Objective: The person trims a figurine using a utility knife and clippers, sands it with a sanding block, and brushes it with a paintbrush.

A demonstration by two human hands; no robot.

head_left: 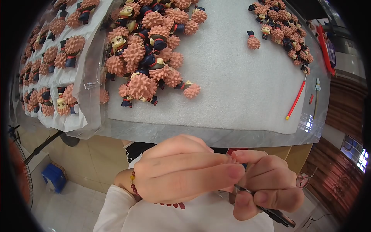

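My left hand [177, 174] is closed at chest height in front of the table edge, its fingertips pinching a small figurine. Only a bit of the figurine's pink spiky hair [233, 161] shows between my hands; the rest is hidden. My right hand [270, 178] is closed around a slim black craft knife [276, 216], its handle sticking out low on the right. The knife's thin metal end [242, 188] points toward my left fingertips. Whether it touches the figurine I cannot tell. A fingertip of my right hand also meets the figurine.
A heap of pink-haired figurines [148, 50] lies on the white foam sheet [220, 77]. More sit in a lined tray [87, 104] at left and in a smaller pile [282, 31] at back right. A red stick-like tool [296, 96] lies near the right edge.
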